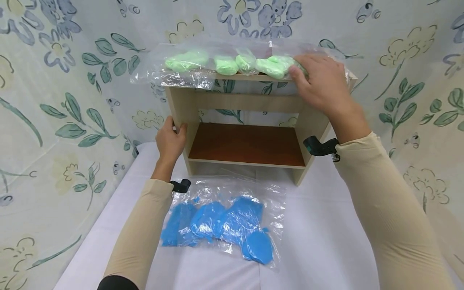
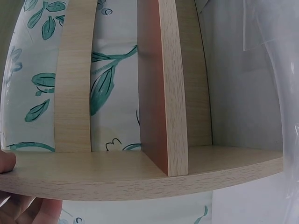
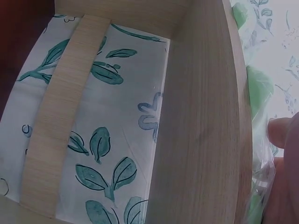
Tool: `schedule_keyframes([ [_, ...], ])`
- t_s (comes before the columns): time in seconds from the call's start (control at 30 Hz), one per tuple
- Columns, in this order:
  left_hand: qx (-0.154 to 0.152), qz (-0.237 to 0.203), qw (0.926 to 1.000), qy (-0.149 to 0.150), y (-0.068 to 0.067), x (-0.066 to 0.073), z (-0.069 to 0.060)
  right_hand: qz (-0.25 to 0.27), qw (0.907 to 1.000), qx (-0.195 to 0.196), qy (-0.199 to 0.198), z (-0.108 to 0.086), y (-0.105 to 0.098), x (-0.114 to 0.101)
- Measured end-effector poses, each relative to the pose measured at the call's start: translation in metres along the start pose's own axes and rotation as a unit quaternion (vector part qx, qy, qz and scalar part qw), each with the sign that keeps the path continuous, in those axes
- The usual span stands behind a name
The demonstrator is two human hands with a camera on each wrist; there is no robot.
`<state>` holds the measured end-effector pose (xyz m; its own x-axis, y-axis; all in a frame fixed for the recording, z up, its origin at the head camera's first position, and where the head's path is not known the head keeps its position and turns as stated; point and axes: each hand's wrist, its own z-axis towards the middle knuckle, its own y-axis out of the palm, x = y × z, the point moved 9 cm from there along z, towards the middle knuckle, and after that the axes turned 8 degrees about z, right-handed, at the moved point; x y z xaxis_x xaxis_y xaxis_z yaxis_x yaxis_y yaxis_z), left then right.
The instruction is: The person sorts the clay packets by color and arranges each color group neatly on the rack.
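A small wooden shelf unit (image 1: 250,102) with a brown inner board (image 1: 248,145) stands on the white-covered table. My left hand (image 1: 171,139) grips its left side panel (image 2: 117,186), thumb on the inner face and fingers outside. On the top board lies a clear plastic bag (image 1: 152,66) with several light green lumps (image 1: 226,65). My right hand (image 1: 322,80) holds the right end of this bag, thumb at the front beside a green lump. In the right wrist view, plastic film and a green lump (image 3: 259,91) show beside the fingers; the fingertips are partly hidden.
Before the shelf, a second clear bag (image 1: 273,201) with several flat blue pieces (image 1: 241,215) lies on the white cloth (image 1: 319,241). Flower-patterned cloth (image 1: 90,121) hangs behind and at both sides, close to the shelf's back.
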<state>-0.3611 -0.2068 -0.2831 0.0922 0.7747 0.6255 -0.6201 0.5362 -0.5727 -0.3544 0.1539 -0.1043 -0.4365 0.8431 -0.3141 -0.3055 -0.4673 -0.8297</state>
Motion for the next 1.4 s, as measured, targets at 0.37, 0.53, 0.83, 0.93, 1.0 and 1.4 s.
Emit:
schedule_keyframes([
  [0.37, -0.008, 0.002, 1.0000, 0.005, 0.002, -0.001, 0.001, -0.002, 0.9999, 0.012, -0.001, -0.001, 0.000, -0.001],
  [0.53, -0.014, -0.003, 0.9999, -0.001, 0.002, -0.004, 0.001, 0.008, 0.9999, 0.011, -0.002, 0.002, 0.002, -0.001],
  [0.83, -0.038, -0.005, 0.9993, -0.004, 0.004, -0.006, 0.003, 0.122, 0.9382, 0.294, -0.137, -0.045, -0.030, -0.020],
  [0.93, -0.046, -0.005, 0.9989, -0.006, 0.005, -0.006, 0.003, 0.163, 0.8939, 0.381, -0.170, -0.079, -0.030, -0.027],
  [1.0, -0.047, -0.005, 0.9989, -0.007, 0.006, -0.005, 0.003, 0.183, 0.8819, 0.394, -0.182, -0.098, -0.020, -0.029],
  [1.4, -0.035, -0.003, 0.9994, -0.005, 0.004, -0.006, 0.003, 0.124, 0.9676, 0.016, -0.219, -0.154, 0.142, -0.028],
])
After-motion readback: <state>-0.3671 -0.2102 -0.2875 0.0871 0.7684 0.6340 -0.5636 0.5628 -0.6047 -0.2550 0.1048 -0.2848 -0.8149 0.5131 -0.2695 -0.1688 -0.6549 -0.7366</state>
